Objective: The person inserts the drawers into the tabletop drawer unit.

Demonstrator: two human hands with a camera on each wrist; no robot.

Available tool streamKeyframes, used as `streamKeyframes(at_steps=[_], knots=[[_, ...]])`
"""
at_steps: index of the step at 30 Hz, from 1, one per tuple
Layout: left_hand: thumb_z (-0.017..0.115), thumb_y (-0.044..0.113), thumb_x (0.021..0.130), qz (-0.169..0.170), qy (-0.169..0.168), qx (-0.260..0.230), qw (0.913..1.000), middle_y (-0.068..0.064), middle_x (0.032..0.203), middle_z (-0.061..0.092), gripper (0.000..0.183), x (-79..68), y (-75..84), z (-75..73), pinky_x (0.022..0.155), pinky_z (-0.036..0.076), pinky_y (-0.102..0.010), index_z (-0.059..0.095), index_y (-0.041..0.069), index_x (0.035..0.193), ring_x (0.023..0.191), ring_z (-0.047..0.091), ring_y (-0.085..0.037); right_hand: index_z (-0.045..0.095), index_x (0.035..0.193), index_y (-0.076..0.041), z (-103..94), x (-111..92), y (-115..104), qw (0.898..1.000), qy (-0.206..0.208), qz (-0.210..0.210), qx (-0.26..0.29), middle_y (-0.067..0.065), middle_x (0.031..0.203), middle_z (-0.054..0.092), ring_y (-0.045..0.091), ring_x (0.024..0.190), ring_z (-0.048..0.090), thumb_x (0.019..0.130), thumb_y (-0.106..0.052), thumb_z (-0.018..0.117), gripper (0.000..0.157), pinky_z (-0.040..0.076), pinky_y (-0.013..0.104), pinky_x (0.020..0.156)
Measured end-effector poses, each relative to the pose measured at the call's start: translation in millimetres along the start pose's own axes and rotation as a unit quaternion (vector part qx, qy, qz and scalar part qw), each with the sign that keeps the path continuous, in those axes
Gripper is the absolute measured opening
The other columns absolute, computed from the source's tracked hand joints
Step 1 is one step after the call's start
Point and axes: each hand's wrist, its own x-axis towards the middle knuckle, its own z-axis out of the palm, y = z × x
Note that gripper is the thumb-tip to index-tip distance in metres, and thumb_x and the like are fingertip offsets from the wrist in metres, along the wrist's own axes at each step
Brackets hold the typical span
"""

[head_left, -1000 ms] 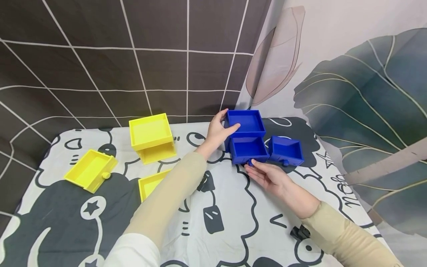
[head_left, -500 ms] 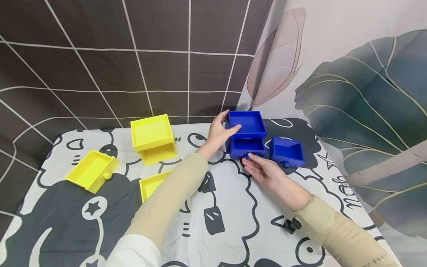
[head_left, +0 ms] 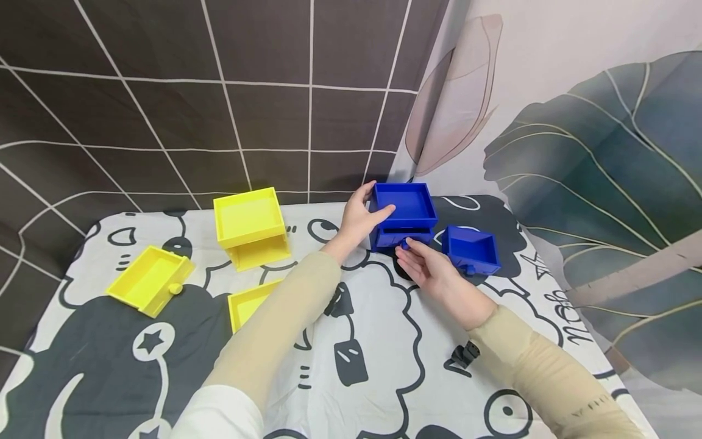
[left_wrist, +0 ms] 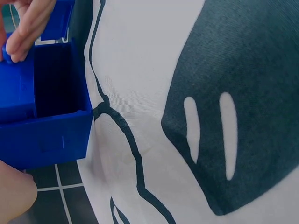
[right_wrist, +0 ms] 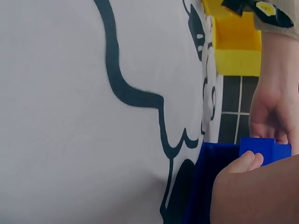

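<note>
A small blue cabinet (head_left: pixel 406 204) with a shallow tray top stands at the far side of the cloth-covered surface. My left hand (head_left: pixel 359 216) holds its left side, thumb over the tray's rim. With thumb and fingers, my right hand (head_left: pixel 430 268) pinches the round knob (head_left: pixel 404 243) of a blue drawer (head_left: pixel 388 237). Most of that drawer sits inside the cabinet, under the tray, with its front still sticking out a little. The left wrist view shows a vacant slot (left_wrist: pixel 53 84) beside it in the cabinet. A second blue drawer (head_left: pixel 471 249) lies loose to the right.
A yellow cabinet (head_left: pixel 248 216) with an open front stands to the left. One yellow drawer (head_left: pixel 148 279) lies left of it; another yellow drawer (head_left: pixel 248 303) is partly hidden by my left sleeve. A dark gridded curtain (head_left: pixel 263 116) hangs behind.
My right hand has pushed the blue drawer away from me, deeper into the blue cabinet, and moved slightly with it. The left hand keeps its place on the cabinet.
</note>
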Motion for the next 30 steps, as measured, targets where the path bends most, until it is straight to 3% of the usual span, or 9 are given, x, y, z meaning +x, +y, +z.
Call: streamKeyframes(at_steps=[13, 20, 30], knots=[[0.078, 0.017, 0.097, -0.002, -0.004, 0.007, 1.0, -0.017, 0.164, 0.048, 0.075, -0.1, 0.5, -0.6, 0.133, 0.035, -0.038, 0.041, 0.004, 0.161, 0.155, 0.044, -0.03, 0.073, 0.094, -0.015, 3.6, 12, -6, 1.0, -0.007, 0.008, 0.02, 0.006, 0.085, 0.081, 0.013, 0.082, 0.08, 0.109, -0.02, 0.061, 0.02, 0.067, 0.024, 0.088], [0.078, 0.016, 0.096, 0.001, -0.01, -0.003, 0.9999, -0.018, 0.164, 0.047, 0.076, -0.5, 1.9, 0.5, 0.133, 0.034, -0.037, 0.041, 0.002, 0.161, 0.155, 0.044, -0.031, 0.073, 0.094, -0.01, -12.3, 8, -4, 0.998, -0.054, 0.011, 0.0, 0.005, 0.092, 0.081, 0.013, 0.09, 0.079, 0.11, -0.022, 0.059, 0.024, 0.066, 0.024, 0.089], [0.078, 0.016, 0.096, -0.005, -0.003, 0.001, 1.0, -0.018, 0.164, 0.048, 0.076, 0.5, 1.0, -0.8, 0.132, 0.036, -0.038, 0.041, 0.003, 0.161, 0.155, 0.044, -0.031, 0.073, 0.1, -0.007, -41.1, -3, -2, 0.996, -0.084, 0.022, -0.024, 0.006, 0.098, 0.082, 0.014, 0.095, 0.08, 0.109, -0.021, 0.06, 0.021, 0.065, 0.025, 0.093]])
